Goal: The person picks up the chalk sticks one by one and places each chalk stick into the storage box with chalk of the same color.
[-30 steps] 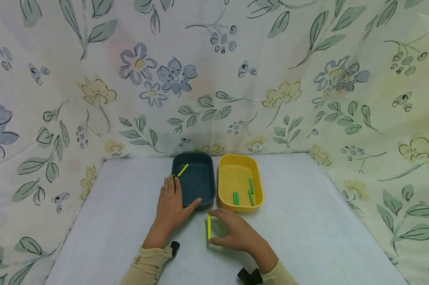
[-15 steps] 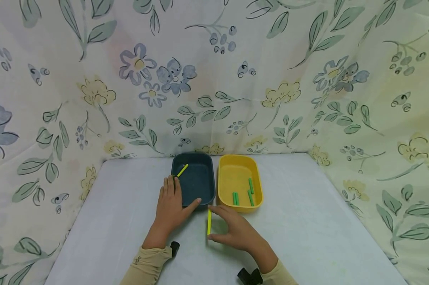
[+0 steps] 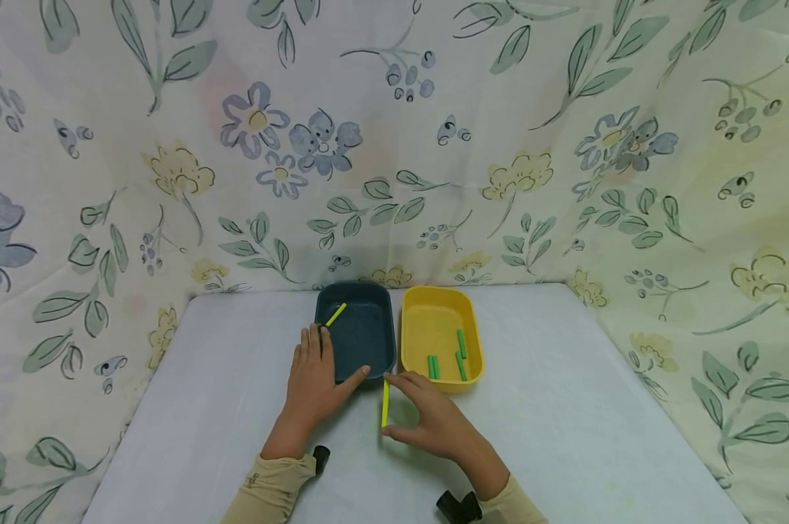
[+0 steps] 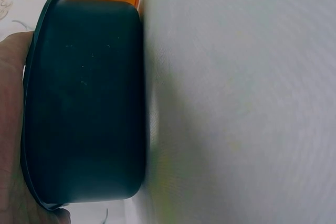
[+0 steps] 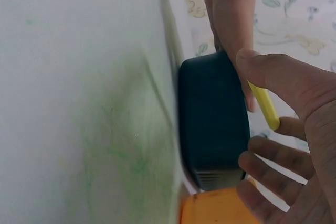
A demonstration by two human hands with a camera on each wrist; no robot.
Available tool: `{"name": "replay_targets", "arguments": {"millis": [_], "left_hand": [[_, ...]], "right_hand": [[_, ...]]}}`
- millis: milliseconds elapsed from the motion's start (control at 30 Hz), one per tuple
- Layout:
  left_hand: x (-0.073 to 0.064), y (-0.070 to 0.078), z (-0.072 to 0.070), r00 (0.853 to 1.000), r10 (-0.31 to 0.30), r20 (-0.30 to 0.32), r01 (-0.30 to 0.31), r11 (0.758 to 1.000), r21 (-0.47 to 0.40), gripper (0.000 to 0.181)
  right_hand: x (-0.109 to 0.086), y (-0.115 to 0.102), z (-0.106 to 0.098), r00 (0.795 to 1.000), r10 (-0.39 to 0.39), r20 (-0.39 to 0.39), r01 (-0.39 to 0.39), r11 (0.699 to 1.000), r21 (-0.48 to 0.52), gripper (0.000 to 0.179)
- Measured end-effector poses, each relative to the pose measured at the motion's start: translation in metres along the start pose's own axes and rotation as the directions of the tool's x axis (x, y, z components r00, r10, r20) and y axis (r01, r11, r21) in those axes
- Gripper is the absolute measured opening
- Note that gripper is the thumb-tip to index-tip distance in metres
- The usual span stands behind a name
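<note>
My left hand (image 3: 312,375) lies over the near left corner of a dark blue tub (image 3: 365,338). Its straight fingers rest along the left rim and its thumb touches the near rim. Between thumb and index finger, my right hand (image 3: 427,415) pinches a yellow stick (image 3: 386,402) by its two ends, just in front of that tub. The right wrist view shows the same stick (image 5: 265,106) held above the table, the other fingers spread. Inside the blue tub lies a yellow stick (image 3: 336,314); the left fingertips hide part of that area.
A yellow tub (image 3: 434,313) stands right of the blue one, a narrow gap between them. Several green sticks (image 3: 461,343) lie in it. White cloth covers the table (image 3: 552,393); a floral curtain (image 3: 394,145) hangs behind.
My right hand has moved slightly forward with the yellow stick, closer to the blue tub's near rim. The left hand has stayed in place.
</note>
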State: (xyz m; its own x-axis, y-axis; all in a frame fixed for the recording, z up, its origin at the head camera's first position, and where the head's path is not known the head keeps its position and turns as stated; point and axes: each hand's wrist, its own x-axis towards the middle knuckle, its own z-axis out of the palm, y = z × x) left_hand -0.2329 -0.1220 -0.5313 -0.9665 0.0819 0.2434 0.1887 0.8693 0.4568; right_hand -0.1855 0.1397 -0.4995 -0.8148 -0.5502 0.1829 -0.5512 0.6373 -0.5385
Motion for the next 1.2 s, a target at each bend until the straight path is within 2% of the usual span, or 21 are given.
{"name": "replay_targets", "arguments": {"millis": [333, 600, 933, 1200], "left_hand": [[0.000, 0.001, -0.003, 1.000, -0.012, 0.024, 0.012, 1.000, 0.005, 0.122], [-0.001, 0.003, -0.003, 1.000, -0.005, 0.002, 0.005, 1.000, 0.006, 0.121], [0.000, 0.003, -0.002, 1.000, -0.006, 0.006, 0.006, 1.000, 0.006, 0.121], [0.000, 0.004, -0.002, 1.000, 0.003, -0.005, -0.003, 1.000, 0.017, 0.121]], "right_hand": [[0.007, 0.006, -0.004, 0.999, -0.009, -0.046, 0.009, 1.000, -0.014, 0.086], [0.013, 0.005, -0.007, 0.996, -0.045, -0.077, 0.046, 0.999, 0.011, 0.087], [0.020, 0.004, -0.014, 0.997, -0.015, -0.073, 0.015, 1.000, -0.005, 0.085], [0.031, 0.008, -0.020, 0.988, -0.011, -0.152, -0.013, 0.988, -0.155, 0.084]]}}
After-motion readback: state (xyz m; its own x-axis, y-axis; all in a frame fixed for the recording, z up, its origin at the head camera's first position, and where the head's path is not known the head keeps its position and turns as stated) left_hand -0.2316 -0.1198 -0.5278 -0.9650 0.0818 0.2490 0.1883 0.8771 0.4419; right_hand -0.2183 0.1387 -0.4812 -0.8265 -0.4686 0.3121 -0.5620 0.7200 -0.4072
